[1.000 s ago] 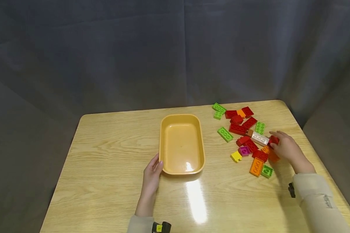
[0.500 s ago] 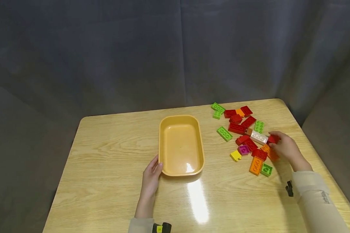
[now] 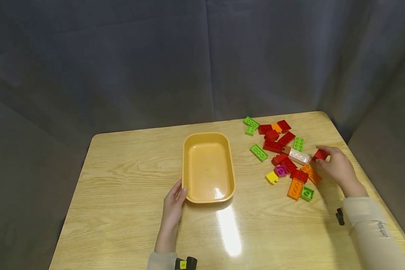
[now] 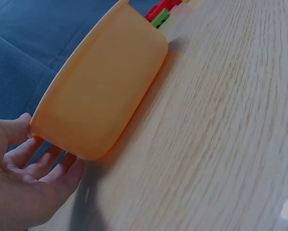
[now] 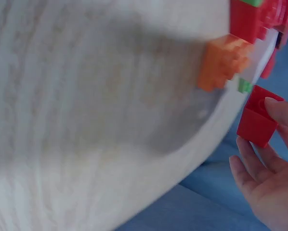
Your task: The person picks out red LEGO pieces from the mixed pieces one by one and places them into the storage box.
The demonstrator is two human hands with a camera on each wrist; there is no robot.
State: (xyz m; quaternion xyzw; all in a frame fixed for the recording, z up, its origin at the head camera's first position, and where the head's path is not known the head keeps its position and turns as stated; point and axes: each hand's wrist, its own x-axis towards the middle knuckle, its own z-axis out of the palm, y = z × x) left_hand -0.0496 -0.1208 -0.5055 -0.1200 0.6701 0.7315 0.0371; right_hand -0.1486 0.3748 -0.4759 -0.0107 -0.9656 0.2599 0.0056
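Your left hand (image 3: pixel 173 207) holds the tray (image 3: pixel 207 168) at its near left corner, thumb on the rim and fingers (image 4: pixel 43 163) bent against the wall. The tray sits on the counter (image 3: pixel 128 180), and you can see its smooth yellow floor with a shiny spot. Your right hand (image 3: pixel 341 168) pinches a red block (image 3: pixel 319 155), its thumb and fingers just one block apart. That block is near the right end of the white block (image 3: pixel 298 156). More blocks (image 3: pixel 273 146) lie scattered right of the tray.
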